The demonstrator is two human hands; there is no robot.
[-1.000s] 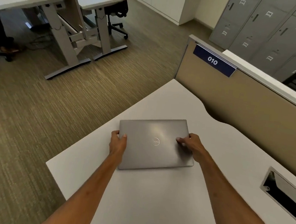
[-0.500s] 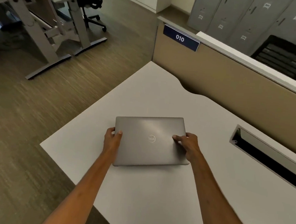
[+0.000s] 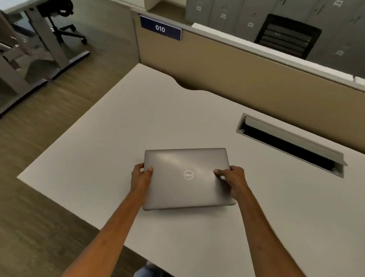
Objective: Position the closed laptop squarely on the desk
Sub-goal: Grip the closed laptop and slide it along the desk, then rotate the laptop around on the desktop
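Note:
A closed grey laptop point(image 3: 180, 190) with a round logo on its lid lies flat on the white desk point(image 3: 116, 146), near the desk's middle. My left hand point(image 3: 141, 177) grips its left edge, thumb on the lid and fingers under the side. On the right edge my right hand point(image 3: 231, 178) holds the lid with its thumb on top. The laptop's edges sit slightly turned against the desk's front edge.
A beige partition point(image 3: 224, 76) with a blue "010" sign point(image 3: 160, 28) runs along the desk's far side. An open cable slot point(image 3: 289, 143) is cut into the desk at the right. Left of the desk lies the floor with other desks and a black chair point(image 3: 58, 10).
The view has swung to the right, so more of the desk and the cable slot shows. Both hands keep the same hold on the laptop, which now sits nearer the slot.

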